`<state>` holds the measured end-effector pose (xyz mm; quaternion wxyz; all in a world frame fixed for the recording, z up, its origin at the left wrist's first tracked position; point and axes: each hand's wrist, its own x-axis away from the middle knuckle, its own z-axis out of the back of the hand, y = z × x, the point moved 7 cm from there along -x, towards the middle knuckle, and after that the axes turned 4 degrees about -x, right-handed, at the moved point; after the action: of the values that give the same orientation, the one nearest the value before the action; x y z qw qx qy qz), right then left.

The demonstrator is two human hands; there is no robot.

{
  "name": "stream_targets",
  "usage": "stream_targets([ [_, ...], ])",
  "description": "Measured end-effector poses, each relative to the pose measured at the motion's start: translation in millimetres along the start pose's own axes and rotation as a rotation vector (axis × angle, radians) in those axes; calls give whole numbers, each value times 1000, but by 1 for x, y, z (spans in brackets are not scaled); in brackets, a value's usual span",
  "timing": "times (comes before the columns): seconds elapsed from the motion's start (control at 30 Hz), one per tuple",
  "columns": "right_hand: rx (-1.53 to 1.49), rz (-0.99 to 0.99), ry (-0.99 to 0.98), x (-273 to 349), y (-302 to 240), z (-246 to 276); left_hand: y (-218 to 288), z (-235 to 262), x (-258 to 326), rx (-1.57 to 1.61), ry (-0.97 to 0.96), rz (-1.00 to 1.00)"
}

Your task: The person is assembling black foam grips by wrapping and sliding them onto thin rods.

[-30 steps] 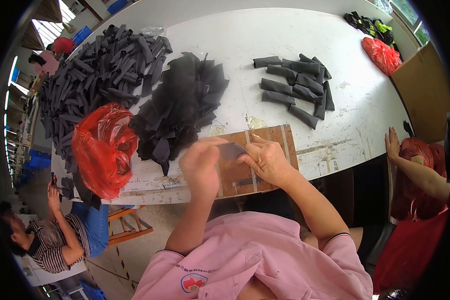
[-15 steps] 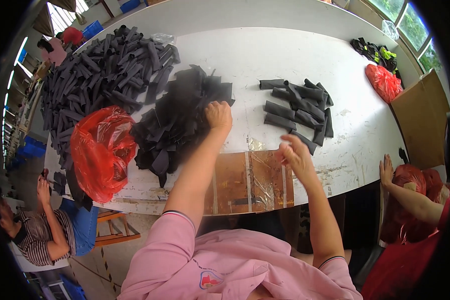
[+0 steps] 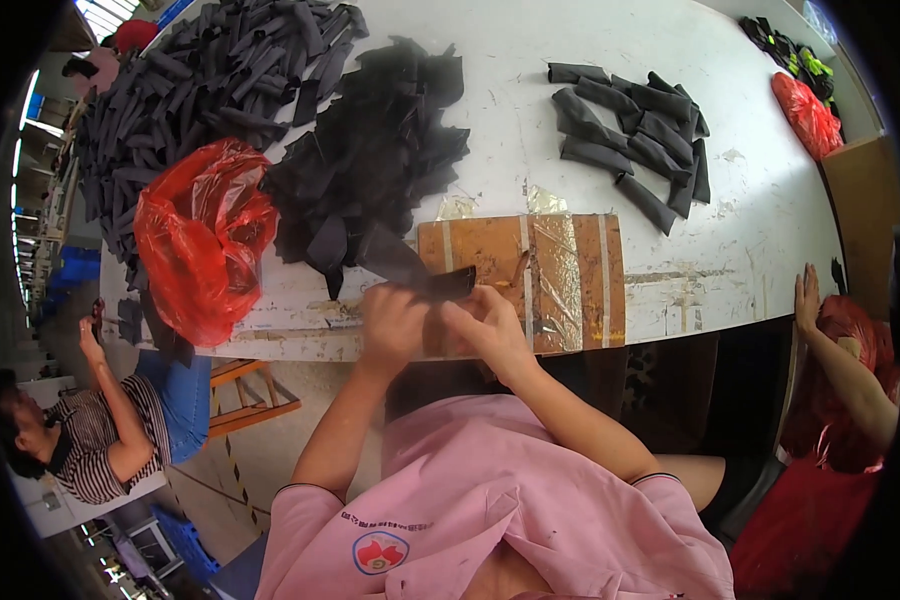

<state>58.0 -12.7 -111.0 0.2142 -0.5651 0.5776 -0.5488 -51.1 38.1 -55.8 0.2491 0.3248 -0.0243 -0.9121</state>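
Close to the table's front edge, my left hand (image 3: 392,322) and my right hand (image 3: 494,328) are both closed on one dark fabric piece (image 3: 422,280). Its left part trails as a flat flap, while the right end looks folded or rolled. Under it lies a brown taped board (image 3: 598,270), partly covered by my hands. Beyond my left hand spreads a loose pile of flat black fabric pieces (image 3: 365,150). Dark fabric tubes (image 3: 660,140) lie in a small group at the right, apart from my hands.
A large heap of dark rolled pieces (image 3: 210,80) fills the far left, with a red plastic bag (image 3: 205,240) in front. Another red bag (image 3: 806,112) and a cardboard sheet (image 3: 862,205) stand right. One person sits at left; another person's hand (image 3: 806,298) rests on the right edge.
My left hand has come back from the black pile with a fabric piece. My right hand has moved left to meet it and grips it too. The view has shifted nearer the front edge.
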Motion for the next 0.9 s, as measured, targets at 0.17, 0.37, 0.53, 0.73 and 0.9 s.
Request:
stream_targets([
  [0.17, 401, 199, 241, -2, -8, -2, 5, -1, 14, -61, -55, -129],
  [0.37, 795, 311, 350, -10, -29, -16, 7, 1, 5, -55, -94, -266],
  [0.53, 667, 211, 345, -33, -20, -7, -2, -9, 7, -65, -116, -203],
  [0.73, -152, 29, 302, -36, -8, -1, -44, -3, 14, 237, 34, 381],
  [0.9, -201, -15, 239, -39, -7, 0, -44, -4, 15, 725, 132, 790],
])
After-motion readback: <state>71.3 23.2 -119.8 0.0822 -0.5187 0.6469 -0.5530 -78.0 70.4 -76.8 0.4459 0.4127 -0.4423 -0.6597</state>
